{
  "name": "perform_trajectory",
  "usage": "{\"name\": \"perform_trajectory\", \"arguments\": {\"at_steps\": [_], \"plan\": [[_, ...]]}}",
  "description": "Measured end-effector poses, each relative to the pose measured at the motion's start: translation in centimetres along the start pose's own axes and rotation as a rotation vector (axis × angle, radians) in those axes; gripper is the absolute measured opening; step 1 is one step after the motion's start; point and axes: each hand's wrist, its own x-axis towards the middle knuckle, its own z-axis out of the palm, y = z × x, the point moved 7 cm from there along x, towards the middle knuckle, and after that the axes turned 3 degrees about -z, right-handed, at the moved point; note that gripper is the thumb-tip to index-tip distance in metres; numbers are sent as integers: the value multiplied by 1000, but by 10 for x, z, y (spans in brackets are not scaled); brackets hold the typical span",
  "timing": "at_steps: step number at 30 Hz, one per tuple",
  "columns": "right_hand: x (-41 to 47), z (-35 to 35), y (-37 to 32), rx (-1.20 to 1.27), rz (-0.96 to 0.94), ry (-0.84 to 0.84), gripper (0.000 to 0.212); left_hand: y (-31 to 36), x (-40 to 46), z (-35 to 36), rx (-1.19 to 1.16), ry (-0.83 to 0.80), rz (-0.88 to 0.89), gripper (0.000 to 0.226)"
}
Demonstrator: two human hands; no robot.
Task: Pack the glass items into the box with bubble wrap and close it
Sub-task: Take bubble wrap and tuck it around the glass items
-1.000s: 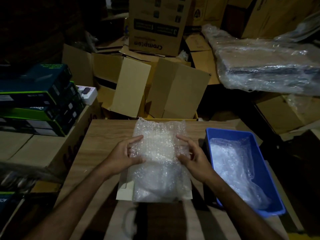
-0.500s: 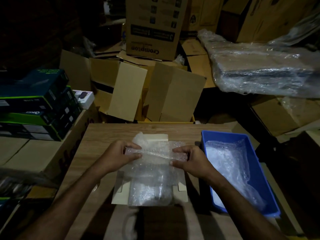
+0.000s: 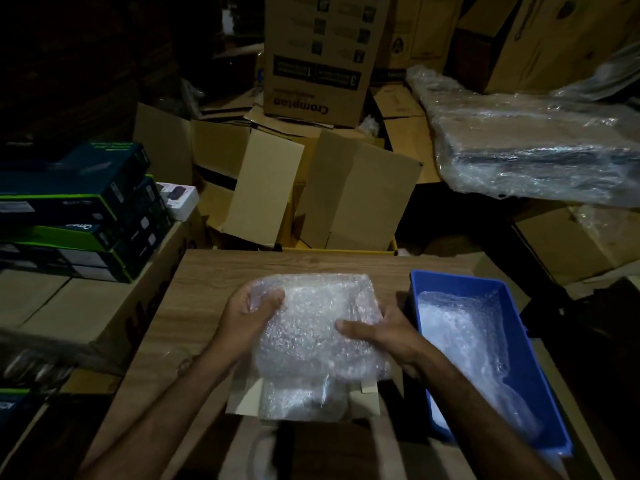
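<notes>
- On the left of the wooden table (image 3: 207, 282), the left hand (image 3: 247, 318) comes in at a slant, thumb lying over the top of the bubble wrap (image 3: 311, 327) and fingers curled behind its upper left corner: a firm grip on the sheet.
- Further left stand stacked dark boxes with green edges (image 3: 79, 216) on plain cartons (image 3: 69, 306), close against the table's left edge.
- In the middle, the wrap is bunched into a thick pad and held up over the small open box (image 3: 242, 396), whose pale flaps lie spread flat on the table. More wrap fills the box below; whatever glass is inside, I cannot make out.
- Bare tabletop shows beyond the bundle, up to the far edge, where folded cardboard cartons (image 3: 346, 199) lean.
- Now the right hand (image 3: 384, 336): thumb pressed flat across the front of the wrap, fingers hidden behind the right side, clamped on the sheet.
- Just beside that wrist sits a blue tray (image 3: 512, 306) lined with more wrap, a narrow strip of table between tray and box.
- At the far right, a plastic-wrapped bundle (image 3: 533, 150) lies well apart.
</notes>
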Motion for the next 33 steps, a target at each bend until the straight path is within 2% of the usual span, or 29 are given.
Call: {"name": "perform_trajectory", "arguments": {"at_steps": [2,4,6,8,10,13,15,17,19,21,23,25,27,29,31,33], "plan": [[-2,3,-2,62,-12,-25,69,-9,-5,-3,20,-18,-59,38],[-1,4,-7,148,-23,-46,63,-17,-6,-13,80,-107,-152,51],[-1,6,-15,170,-37,-101,54,-14,-11,-21,207,-337,-241,66],[-3,11,-22,108,-32,-186,50,-1,-21,-16,248,-617,-309,64],[-4,20,-27,57,-6,-269,47,12,-24,-2,281,-689,-311,54],[0,33,-32,145,12,-307,44,22,-18,21,320,-586,-180,38],[1,37,-24,474,59,-309,54,16,-13,25,190,-464,-135,38],[-3,43,-3,799,110,-342,77,7,-9,16,78,-316,-101,43],[-15,59,14,913,120,-406,86,-6,-6,6,85,-217,-57,63],[-19,72,26,842,110,-370,72,-13,-8,-1,158,-140,10,81],[-16,71,23,574,17,-219,58,-9,-13,3,184,-106,95,86],[-14,57,18,381,-51,-39,63,-8,-18,8,136,-125,130,78],[-17,42,14,265,-88,111,75,-9,-21,7,105,-165,86,65],[-19,34,13,251,-183,115,95,-15,-22,3,96,-223,19,67],[-21,32,10,244,-283,36,111,-22,-21,0,131,-254,-23,77],[-21,31,7,129,-355,-48,105,-23,-21,-3,214,-231,-32,82]]}}
